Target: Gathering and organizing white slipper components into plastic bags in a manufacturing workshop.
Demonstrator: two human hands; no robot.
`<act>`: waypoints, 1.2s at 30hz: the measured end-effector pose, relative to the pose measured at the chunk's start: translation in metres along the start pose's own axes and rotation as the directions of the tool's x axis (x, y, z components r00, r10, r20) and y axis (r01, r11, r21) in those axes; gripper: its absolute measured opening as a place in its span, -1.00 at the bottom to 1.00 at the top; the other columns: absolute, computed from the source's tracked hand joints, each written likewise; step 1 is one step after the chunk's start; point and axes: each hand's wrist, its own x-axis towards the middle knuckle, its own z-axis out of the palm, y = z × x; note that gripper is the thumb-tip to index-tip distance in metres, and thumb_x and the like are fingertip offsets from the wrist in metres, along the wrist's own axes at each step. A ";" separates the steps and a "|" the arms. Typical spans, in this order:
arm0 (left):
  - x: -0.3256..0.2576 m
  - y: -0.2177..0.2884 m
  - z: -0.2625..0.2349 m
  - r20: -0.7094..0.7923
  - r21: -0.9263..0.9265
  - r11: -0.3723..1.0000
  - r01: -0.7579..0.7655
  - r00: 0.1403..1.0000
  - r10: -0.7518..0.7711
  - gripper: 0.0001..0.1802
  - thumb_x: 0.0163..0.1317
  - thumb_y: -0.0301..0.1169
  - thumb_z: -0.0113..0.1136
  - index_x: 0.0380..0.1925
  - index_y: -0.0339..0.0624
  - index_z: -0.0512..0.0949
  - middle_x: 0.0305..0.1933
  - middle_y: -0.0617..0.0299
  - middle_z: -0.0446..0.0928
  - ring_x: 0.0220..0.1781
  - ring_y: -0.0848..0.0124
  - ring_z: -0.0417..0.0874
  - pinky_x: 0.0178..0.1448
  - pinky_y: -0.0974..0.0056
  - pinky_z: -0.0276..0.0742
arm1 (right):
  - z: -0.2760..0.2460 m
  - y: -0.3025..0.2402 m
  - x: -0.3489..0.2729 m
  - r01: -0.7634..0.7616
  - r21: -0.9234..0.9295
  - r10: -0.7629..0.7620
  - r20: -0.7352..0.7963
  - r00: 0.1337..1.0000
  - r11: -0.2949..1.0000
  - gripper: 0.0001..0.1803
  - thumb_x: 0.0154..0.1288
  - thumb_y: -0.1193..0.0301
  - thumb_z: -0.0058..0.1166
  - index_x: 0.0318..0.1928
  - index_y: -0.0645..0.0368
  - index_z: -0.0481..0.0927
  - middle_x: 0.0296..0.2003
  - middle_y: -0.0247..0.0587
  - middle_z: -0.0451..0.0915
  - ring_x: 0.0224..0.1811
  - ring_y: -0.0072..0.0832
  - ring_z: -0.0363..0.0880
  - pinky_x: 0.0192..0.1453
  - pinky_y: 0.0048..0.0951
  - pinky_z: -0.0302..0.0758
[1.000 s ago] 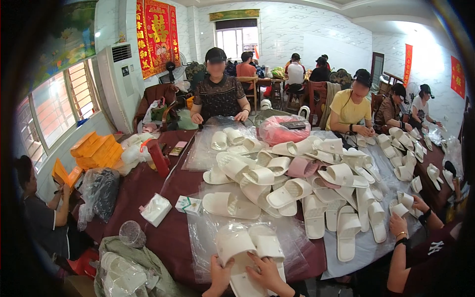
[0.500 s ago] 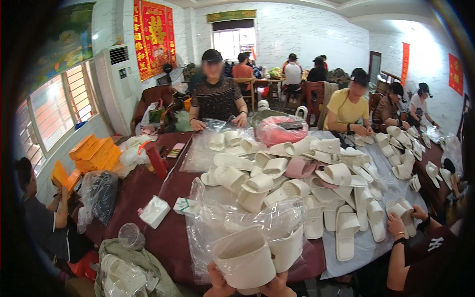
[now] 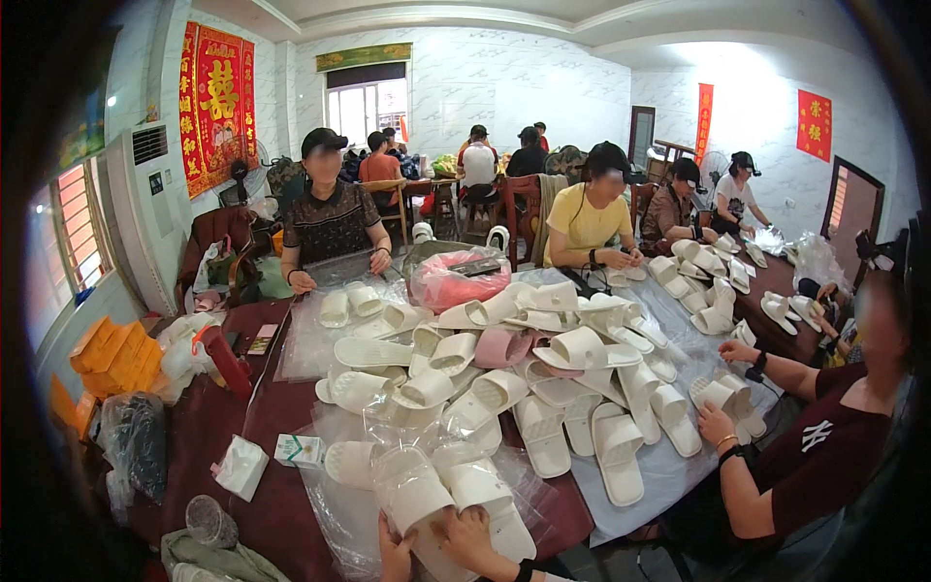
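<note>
Low at the front edge of the table, I have a pair of white slippers [image 3: 415,485] with broad straps, their toes pointing away from me. My left hand [image 3: 394,550] grips the outer side of the left slipper. My right hand [image 3: 467,539] lies across the heel end between the two, its fingers curled at the strap opening of the right slipper [image 3: 483,485]. Clear plastic film [image 3: 388,424] lies around and over their toe ends; whether they are inside a bag I cannot tell. Just beyond is a large heap of white slippers [image 3: 475,403], with a pink slipper [image 3: 501,347] among them.
A tissue pack [image 3: 240,468] and a small white-green box [image 3: 300,450] lie to the left, near a clear tub [image 3: 210,522]. At my right a co-worker's hands hold slippers [image 3: 729,403]. Clear bags [image 3: 335,315] lie before another person across the table.
The view has swung right. The pair of slippers has gone from upright and close to me to lower and flatter. My right hand has shifted from underneath to between the slippers.
</note>
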 end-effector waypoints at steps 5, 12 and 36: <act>0.004 -0.032 -0.016 0.082 -0.024 0.995 -0.097 0.992 0.099 -0.26 0.28 -0.46 -0.01 0.34 -0.46 -0.13 0.40 -0.13 0.03 0.42 0.20 0.07 0.42 0.24 -0.01 | -0.009 -0.026 0.002 -0.109 0.169 0.114 -0.021 0.993 0.980 -0.64 0.11 0.30 0.01 -0.12 0.26 0.54 -0.15 0.24 0.46 -0.15 0.12 0.38 -0.01 0.03 0.27; 0.004 -0.033 -0.010 0.012 0.010 0.991 -0.136 0.991 0.136 -0.30 0.33 -0.42 -0.04 0.38 -0.28 -0.10 0.11 -0.04 0.42 0.04 0.29 0.46 0.09 0.32 0.38 | -0.015 -0.037 0.005 0.174 0.072 -0.130 -0.408 0.904 0.982 -0.73 0.12 0.24 0.00 -0.38 0.22 0.56 -0.39 0.10 0.47 -0.32 0.03 0.35 -0.18 -0.02 0.24; 0.030 -0.142 -0.049 0.295 0.721 0.409 -0.560 0.781 0.550 -0.57 0.36 -0.36 -0.11 0.17 -0.35 0.30 0.13 -0.33 0.31 0.20 -0.12 0.27 0.28 0.02 0.21 | -0.039 -0.046 0.021 0.113 0.444 0.050 -0.339 0.940 0.889 -0.39 0.22 0.25 0.04 0.22 0.28 0.26 -0.03 0.33 0.37 0.07 0.19 0.28 0.25 0.04 0.10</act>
